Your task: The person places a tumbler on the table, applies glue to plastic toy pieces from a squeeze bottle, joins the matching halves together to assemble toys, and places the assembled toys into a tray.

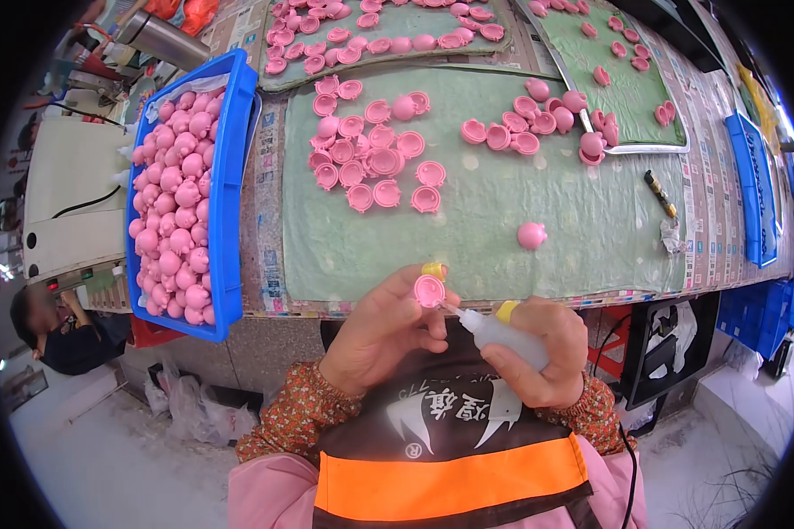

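Observation:
My left hand [377, 331] pinches a pink half-shell [429, 291], its hollow side facing me. In my right hand [547, 353] is a translucent squeeze bottle [507, 338], its thin nozzle pointing left at the shell's lower edge; whether it touches I cannot tell. Yellow wraps cover a fingertip on each hand. On the green cloth [397, 256] beyond my hands lies a closed pink ball [531, 235]. Farther back sit several loose half-shells [385, 192], most with the hollow side up.
At the left a blue crate [229, 194] is heaped with pink balls [181, 194]. Trays with more shells stand at the back [388, 44] and back right [635, 97]. A dark marker-like stick [660, 194] lies at the right, near a blue tray [750, 189]. A person [62, 326] sits far left.

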### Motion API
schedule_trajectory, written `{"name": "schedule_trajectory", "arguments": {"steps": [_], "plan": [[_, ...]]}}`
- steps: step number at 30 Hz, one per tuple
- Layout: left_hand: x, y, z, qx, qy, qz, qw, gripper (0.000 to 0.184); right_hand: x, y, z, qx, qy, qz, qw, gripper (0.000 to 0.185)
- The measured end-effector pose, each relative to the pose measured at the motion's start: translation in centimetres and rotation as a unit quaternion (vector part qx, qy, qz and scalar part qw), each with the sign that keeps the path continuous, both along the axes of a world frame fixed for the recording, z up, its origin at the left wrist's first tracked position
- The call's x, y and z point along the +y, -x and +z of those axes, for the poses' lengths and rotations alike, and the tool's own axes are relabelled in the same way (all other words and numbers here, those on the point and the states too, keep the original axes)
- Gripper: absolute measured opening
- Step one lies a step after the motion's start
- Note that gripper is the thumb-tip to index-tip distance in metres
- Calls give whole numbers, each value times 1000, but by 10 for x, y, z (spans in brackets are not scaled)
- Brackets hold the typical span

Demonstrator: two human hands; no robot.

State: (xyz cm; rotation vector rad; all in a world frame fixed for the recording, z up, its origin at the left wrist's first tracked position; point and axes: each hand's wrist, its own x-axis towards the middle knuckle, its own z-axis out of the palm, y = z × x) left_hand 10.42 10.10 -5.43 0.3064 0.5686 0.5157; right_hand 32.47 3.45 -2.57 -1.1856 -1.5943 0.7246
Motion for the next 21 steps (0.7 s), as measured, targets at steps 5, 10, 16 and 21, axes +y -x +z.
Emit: {"name": "schedule_trajectory", "arguments": {"steps": [5, 10, 16, 21], "plan": [[2, 4, 4, 15, -29, 8, 999, 50, -10, -6, 2, 54, 113, -2, 992, 48], [11, 9, 9, 83, -123, -11, 989, 51, -8, -1, 8, 219, 214, -62, 950, 54], [19, 12, 9, 86, -148, -21, 985, 50, -10, -5, 7, 269, 227, -35, 935, 50], [21, 11, 8, 69, -143, -11, 987, 51, -9, -4, 5, 237, 197, -42, 950, 49]]}}
